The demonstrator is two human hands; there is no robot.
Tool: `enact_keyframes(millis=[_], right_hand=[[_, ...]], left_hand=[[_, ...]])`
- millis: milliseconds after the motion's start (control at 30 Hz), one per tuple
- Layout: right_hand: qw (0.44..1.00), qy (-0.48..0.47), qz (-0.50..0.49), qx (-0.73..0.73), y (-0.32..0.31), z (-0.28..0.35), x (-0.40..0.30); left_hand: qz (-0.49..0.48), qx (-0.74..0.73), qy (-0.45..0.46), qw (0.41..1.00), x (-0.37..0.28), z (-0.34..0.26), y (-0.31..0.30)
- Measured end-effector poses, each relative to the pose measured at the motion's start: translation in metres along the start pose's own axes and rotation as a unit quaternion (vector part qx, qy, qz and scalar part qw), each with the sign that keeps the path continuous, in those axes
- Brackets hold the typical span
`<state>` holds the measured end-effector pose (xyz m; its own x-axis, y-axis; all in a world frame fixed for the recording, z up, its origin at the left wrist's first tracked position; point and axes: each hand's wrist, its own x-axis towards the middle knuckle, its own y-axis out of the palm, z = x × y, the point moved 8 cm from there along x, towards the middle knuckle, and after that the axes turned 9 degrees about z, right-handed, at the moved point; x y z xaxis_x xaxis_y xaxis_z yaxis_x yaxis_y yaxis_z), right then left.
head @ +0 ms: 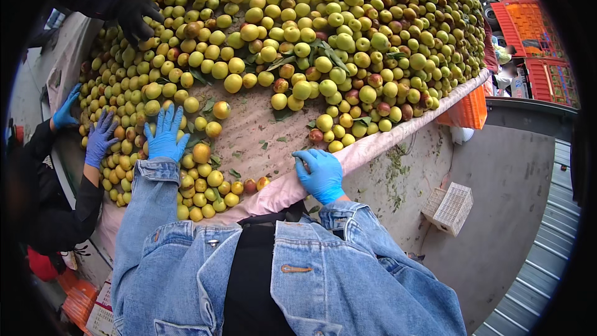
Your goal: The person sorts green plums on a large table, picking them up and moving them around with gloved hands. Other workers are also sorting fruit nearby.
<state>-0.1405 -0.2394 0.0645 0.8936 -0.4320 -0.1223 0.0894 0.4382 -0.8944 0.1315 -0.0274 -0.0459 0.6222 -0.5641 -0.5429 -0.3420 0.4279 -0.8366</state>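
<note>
A wide heap of green and yellow jujubes (345, 41), some with reddish-brown patches, covers a cloth-lined sorting table (261, 126). My left hand (166, 136), in a blue glove, lies palm down on the jujubes at the left with its fingers spread. Gloved in blue too, my right hand (320, 173) rests at the padded pink cloth edge (373, 137) of the table with curled fingers. Its palm is turned away, so whether it grips the cloth or anything else is hidden. Between my hands, the stained cloth shows through, with leaf scraps on it.
At my left, a person's blue and purple gloved hands (99, 139) touch the jujubes. Black-gloved hands (137, 17) of someone else reach in from the top left. White plastic crates (452, 207) stand on the floor at right; an orange crate (468, 108) is beyond the table edge.
</note>
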Motion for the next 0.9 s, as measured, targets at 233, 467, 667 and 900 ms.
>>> enact_keyframes(millis=[233,467,667,900], right_hand=[[0.999,-0.018,-0.027,0.027,-0.001,0.005,0.001],[0.999,0.024,-0.023,0.027,-0.002,0.004,-0.001],[0.999,0.008,-0.027,0.020,0.001,0.005,-0.001],[0.999,0.014,-0.025,0.021,0.003,0.000,-0.002]], left_hand=[[-0.062,-0.071,-0.088,0.992,-0.041,0.046,0.010],[0.020,0.027,0.106,0.994,-0.104,-0.061,0.039],[0.041,-0.036,-0.111,0.992,-0.064,0.069,0.061],[0.012,-0.259,-0.074,0.963,-0.120,0.125,0.047]])
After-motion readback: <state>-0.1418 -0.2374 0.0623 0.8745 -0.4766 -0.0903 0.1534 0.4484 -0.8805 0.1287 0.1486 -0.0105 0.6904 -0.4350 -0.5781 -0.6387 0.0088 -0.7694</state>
